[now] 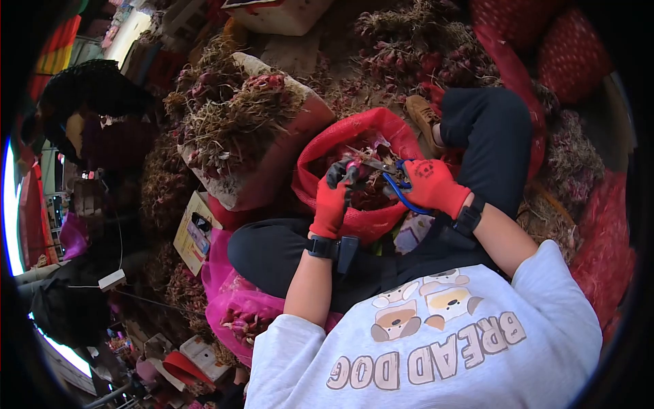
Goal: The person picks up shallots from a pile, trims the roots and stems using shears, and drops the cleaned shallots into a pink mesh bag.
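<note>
My left hand [334, 198], in a red glove with dark fingertips, is closed round a small pinkish-red onion [352, 165] above the open red mesh bag [310, 160]. From the right, my right hand [433, 185], also red-gloved, grips scissors with blue handles [403, 193]. Their blades point left towards the onion, close to my left fingertips. Inside the bag lie more small red onions and dry scraps, partly hidden by my hands. The bag stands between my crossed legs.
A box heaped with dried onion bunches [238, 123] is at the upper left. More bunches [415, 54] lie on the floor ahead. A pink mesh bag [221, 286] is beside my left knee, and full red sacks [572, 58] stand at the upper right.
</note>
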Motion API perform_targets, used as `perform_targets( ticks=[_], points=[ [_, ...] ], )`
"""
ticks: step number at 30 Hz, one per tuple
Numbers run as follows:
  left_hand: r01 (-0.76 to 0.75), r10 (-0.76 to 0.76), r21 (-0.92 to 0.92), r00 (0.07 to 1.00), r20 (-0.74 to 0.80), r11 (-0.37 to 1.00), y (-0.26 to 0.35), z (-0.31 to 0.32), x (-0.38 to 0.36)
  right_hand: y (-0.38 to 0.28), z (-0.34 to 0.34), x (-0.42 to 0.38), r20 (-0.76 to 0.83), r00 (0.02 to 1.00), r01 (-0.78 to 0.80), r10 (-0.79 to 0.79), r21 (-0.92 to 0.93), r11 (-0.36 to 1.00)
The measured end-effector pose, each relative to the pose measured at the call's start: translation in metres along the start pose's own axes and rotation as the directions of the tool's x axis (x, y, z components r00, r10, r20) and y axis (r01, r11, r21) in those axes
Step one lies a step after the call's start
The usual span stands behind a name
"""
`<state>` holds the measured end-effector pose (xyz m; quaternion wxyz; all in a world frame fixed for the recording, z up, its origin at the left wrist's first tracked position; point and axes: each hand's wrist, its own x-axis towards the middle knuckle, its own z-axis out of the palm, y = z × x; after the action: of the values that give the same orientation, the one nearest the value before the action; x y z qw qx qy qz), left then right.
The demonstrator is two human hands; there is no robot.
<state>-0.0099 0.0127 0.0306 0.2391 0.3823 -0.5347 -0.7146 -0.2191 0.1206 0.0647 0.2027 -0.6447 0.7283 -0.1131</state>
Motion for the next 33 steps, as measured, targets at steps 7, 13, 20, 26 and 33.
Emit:
perform_targets(
  ticks=[7, 13, 20, 26, 33],
  points=[
    [-0.114, 0.111, 0.126, 0.993, 0.030, 0.985, 0.021, 0.007, 0.000, 0.005, -0.006, 0.005, 0.129, 0.982, -0.149, 0.137, 0.089, 0.985],
    [-0.113, 0.106, -0.293, 0.994, -0.039, 0.949, 0.014, -0.016, 0.002, 0.005, -0.023, -0.004, 0.040, 0.994, -0.104, 0.100, 0.109, 0.989],
    [-0.364, 0.346, 0.331, 0.931, 0.114, 0.871, 0.024, -0.011, 0.000, 0.002, -0.013, -0.005, 0.001, 1.000, 0.017, -0.017, 0.035, 0.999],
    [-0.451, 0.345, 0.476, 0.891, 0.296, 0.755, 0.037, -0.008, -0.001, 0.000, -0.016, -0.006, 0.041, 0.997, 0.060, -0.062, 0.058, 0.997],
    [-0.359, 0.264, 0.342, 0.919, 0.293, 0.869, 0.047, -0.007, -0.005, -0.005, -0.021, -0.005, -0.045, 0.995, 0.097, -0.091, 0.178, 0.979]
  ],
)
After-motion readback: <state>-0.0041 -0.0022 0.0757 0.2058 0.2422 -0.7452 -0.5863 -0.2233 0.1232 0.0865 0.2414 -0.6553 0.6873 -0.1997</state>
